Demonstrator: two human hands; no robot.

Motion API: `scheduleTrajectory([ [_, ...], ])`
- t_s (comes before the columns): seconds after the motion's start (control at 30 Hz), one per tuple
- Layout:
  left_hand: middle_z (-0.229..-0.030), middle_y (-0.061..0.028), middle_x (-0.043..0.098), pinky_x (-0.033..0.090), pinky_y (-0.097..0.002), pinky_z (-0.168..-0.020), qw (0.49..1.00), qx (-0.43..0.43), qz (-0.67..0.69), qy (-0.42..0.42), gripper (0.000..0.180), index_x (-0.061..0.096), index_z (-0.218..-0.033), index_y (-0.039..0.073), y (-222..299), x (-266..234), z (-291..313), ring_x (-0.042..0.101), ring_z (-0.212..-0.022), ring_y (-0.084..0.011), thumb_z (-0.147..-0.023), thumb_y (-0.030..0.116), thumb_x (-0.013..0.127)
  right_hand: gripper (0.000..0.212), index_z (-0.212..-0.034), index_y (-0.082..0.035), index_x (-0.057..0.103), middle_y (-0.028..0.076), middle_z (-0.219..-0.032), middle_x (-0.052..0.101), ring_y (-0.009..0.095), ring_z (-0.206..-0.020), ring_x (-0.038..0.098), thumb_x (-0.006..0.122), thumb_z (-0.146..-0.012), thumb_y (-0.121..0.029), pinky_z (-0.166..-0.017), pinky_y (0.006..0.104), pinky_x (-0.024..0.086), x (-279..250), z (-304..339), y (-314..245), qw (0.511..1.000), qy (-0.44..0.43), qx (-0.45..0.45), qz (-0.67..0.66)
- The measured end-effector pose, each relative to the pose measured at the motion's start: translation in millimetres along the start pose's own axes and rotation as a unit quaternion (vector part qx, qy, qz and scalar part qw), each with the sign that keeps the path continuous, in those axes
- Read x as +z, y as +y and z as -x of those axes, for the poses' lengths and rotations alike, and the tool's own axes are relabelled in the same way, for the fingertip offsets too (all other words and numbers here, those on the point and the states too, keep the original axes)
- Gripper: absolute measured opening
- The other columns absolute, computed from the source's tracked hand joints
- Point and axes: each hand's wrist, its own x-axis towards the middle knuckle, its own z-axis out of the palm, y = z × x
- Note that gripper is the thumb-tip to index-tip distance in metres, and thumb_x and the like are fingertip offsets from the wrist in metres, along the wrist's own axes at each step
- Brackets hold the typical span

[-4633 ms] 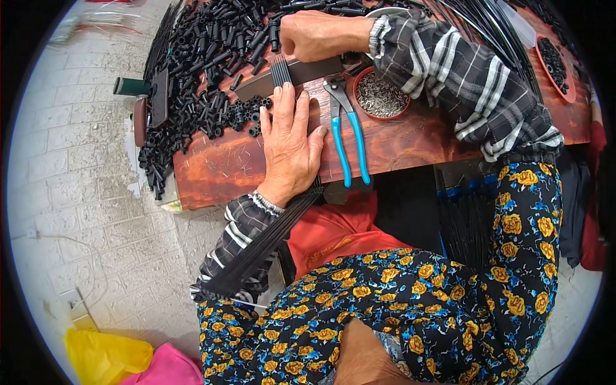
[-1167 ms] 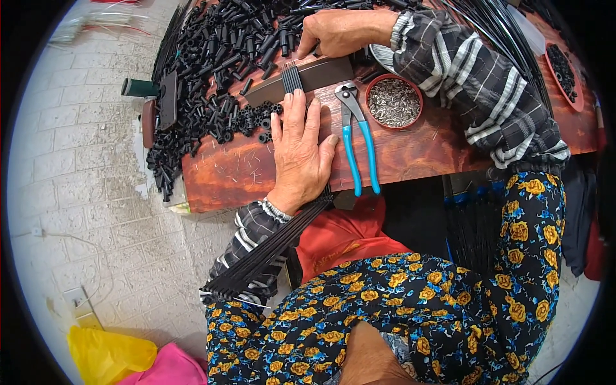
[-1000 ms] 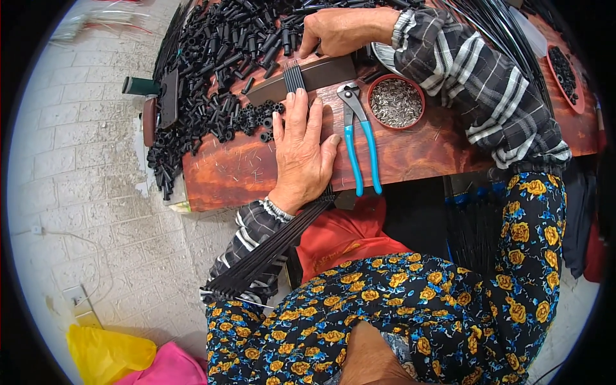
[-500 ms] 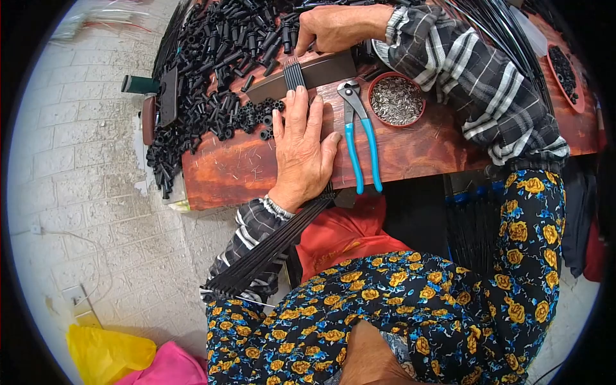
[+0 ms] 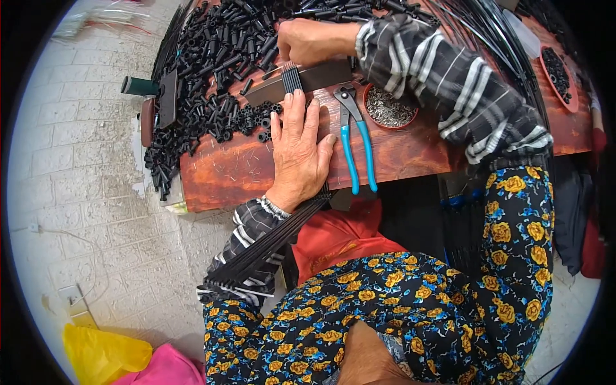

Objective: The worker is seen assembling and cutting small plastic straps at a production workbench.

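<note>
1. on the left of the wooden table (image 5: 244,173) lies a heap of small black tubes (image 5: 212,70); they are short, round and matt, and the table surface is reddish-brown with many scratches.
2. the left hand (image 5: 298,151) lies flat and wide open, palm down, and presses on a bundle of thin black rods (image 5: 266,247). the bundle goes under the palm; its far ends show just beyond the fingertips, and its near end hangs over the table edge beside the striped sleeve.
3. the right hand (image 5: 308,40) is half closed at the edge of the heap; i cannot tell what it holds. a flat dark bar (image 5: 308,80) lies across the rod ends, between the two hands.
4. just right of the left hand lie pliers (image 5: 356,144) with smooth blue handles, not touched.
5. further right stands a round bowl (image 5: 390,109) with small grey metal pieces.
6. against half a second ago, both hands stay in almost the same place.
</note>
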Motion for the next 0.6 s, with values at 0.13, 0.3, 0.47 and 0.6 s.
scheduleTrajectory([
  [0.13,-0.151,-0.0207,0.025,0.014,-0.0533,-0.112,1.0,-0.006,0.0,-0.003,0.057,0.039,-0.139,0.001,2,-1,2,0.019,-0.141,-0.0368,-0.089,0.023,0.055,0.034,-0.102,-0.002,0.069,0.019,-0.086,0.068,0.033,-0.081,0.066,0.066,-0.069,-0.01,-0.073,0.0385,0.052,2,22,6,0.985,0.152,-0.022,0.081],
  [0.3,-0.147,-0.0235,0.028,0.016,-0.0568,-0.11,0.999,-0.003,0.012,0.037,0.057,0.042,-0.135,0.0,-7,-1,8,0.025,-0.138,-0.0402,-0.086,0.024,0.058,0.044,-0.106,-0.004,0.067,0.014,-0.079,0.066,0.02,-0.076,0.065,0.077,-0.069,-0.026,-0.069,0.0344,0.05,-23,85,-67,0.956,-0.175,-0.164,-0.168],
  [0.47,-0.149,-0.0208,0.027,0.016,-0.0536,-0.111,0.995,0.055,-0.039,0.077,0.064,0.041,-0.137,0.003,-25,23,2,0.023,-0.14,-0.0358,-0.083,0.029,0.061,0.058,-0.111,-0.002,0.063,0.017,-0.092,0.065,0.031,-0.085,0.062,0.081,-0.065,-0.033,-0.073,0.0407,0.049,38,131,-127,0.934,-0.141,-0.298,-0.137],
  [0.6,-0.148,-0.0203,0.03,0.018,-0.0519,-0.111,0.993,0.049,-0.024,0.109,0.063,0.047,-0.132,0.004,-24,33,-5,0.026,-0.139,-0.0342,-0.078,0.031,0.065,0.05,-0.101,0.001,0.063,0.02,-0.087,0.063,0.038,-0.086,0.061,0.077,-0.069,-0.034,-0.075,0.0439,0.047,98,126,-127,0.954,0.108,-0.278,-0.026],
])
